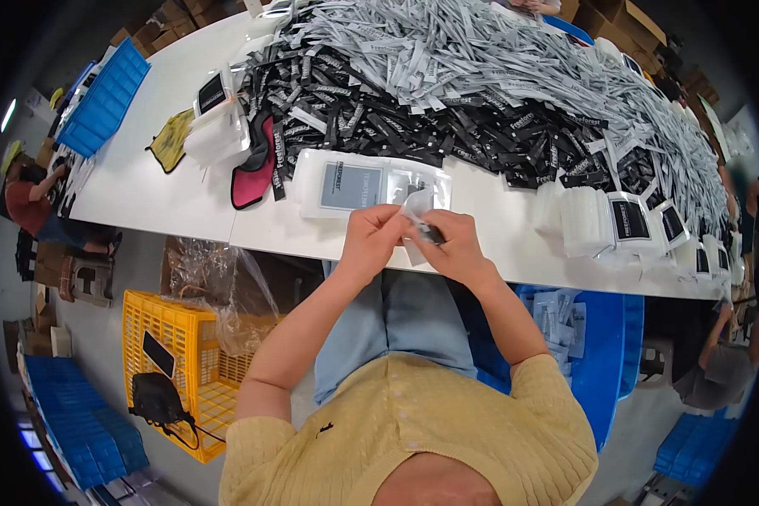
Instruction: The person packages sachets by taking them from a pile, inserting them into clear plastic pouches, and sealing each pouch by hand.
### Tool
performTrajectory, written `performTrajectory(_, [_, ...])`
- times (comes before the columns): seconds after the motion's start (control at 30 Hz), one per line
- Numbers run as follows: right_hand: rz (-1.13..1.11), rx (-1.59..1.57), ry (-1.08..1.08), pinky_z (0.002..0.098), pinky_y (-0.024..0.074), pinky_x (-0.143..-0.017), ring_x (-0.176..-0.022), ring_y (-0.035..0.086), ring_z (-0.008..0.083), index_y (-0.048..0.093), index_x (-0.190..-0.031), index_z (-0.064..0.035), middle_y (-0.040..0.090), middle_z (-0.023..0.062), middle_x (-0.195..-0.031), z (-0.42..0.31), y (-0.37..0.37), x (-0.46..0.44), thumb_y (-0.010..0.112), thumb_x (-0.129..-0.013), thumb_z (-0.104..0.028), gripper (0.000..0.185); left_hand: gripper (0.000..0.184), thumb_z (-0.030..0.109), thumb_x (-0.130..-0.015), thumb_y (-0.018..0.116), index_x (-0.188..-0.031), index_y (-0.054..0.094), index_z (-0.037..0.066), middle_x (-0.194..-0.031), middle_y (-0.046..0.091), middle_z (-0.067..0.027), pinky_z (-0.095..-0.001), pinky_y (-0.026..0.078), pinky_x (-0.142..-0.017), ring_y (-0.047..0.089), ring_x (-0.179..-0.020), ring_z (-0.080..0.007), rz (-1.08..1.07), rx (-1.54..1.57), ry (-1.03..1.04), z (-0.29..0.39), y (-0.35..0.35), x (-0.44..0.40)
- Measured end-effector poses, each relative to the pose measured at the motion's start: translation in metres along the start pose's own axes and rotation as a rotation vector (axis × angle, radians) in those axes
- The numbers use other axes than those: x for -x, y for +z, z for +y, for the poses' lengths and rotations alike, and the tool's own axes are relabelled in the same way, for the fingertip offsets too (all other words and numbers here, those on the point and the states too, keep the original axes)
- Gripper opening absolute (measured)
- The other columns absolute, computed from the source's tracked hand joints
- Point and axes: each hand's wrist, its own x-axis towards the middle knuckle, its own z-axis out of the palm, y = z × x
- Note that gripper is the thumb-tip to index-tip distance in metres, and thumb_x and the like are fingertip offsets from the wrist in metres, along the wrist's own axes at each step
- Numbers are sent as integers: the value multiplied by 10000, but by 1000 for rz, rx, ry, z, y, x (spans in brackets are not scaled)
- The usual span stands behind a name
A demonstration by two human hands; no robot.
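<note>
Two bare hands work a small translucent pouch (pixel 417 202) at the near edge of a white worktop (pixel 169 196) heaped with Freeforest packets.

The left hand (pixel 371 242) pinches the pouch between thumb and fingers; the right hand (pixel 458 246), fingers curled, grips a small dark item (pixel 433 234), partly hidden, right beside it. Just beyond the hands lies a flat white pouch with a grey label (pixel 343 185). Farther back, black stick packets (pixel 388 126) spread before a taller mound of silver-white stick packets (pixel 447 51). Filled pouches with black labels (pixel 631 221) stand in a row at right; at left, a pink-and-black cloth (pixel 251 184) lies near a yellow cloth (pixel 171 142). A yellow crate (pixel 167 310) sits on the floor at near left.
</note>
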Motion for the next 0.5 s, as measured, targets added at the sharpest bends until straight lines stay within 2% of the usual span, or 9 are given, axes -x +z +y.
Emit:
performTrajectory(0.1, [-58,-31,253,348,462,-539,-600,585,316,604,-829,-28,596,142,-705,-5,-7,-6,689,-680,-84,180,190,4,-838,519,-964,650,-53,-796,637,-19,-212,450,-603,553,-660,-61,22,-284,139,-5,-3,-3])
performTrajectory(0.13, [84,2,106,373,451,-525,-586,571,328,589,-828,-25,581,148,-686,-6,-1,-10,676,-695,-79,169,179,-21,-804,546,-942,660,-32,-738,630,-17,-213,420,-558,512,-620,-43,91,-220,202,-8,7,-6])
performTrajectory(0.23, [78,175,-29,399,441,-516,-577,556,343,549,-792,-21,557,146,-651,-2,6,-10,658,-707,-77,149,179,-33,-766,582,-923,666,-7,-675,613,-21,-218,406,-531,495,-601,-32,59,-650,274,-11,-4,-14])
performTrajectory(0.37, [22,221,-25,401,439,-512,-578,550,350,490,-735,-24,532,146,-634,-12,7,-6,648,-708,-80,169,173,-20,-718,616,-879,675,7,-676,640,-78,-245,441,-549,582,-606,-95,118,-751,541,-23,-18,-33])
performTrajectory(0.4, [30,187,-13,398,437,-508,-576,549,350,481,-721,-26,527,146,-632,-16,10,-3,648,-707,-82,177,175,-36,-690,576,-834,664,12,-726,639,-147,-370,481,-583,616,-621,-301,83,-787,558,-11,-17,-32])
performTrajectory(0.5, [82,125,63,380,439,-505,-573,553,344,505,-723,-25,534,152,-646,-20,12,-1,658,-704,-84,164,251,-16,-680,589,-915,664,33,-737,640,-142,-377,484,-588,619,-654,-302,77,-777,398,-3,-12,-37])
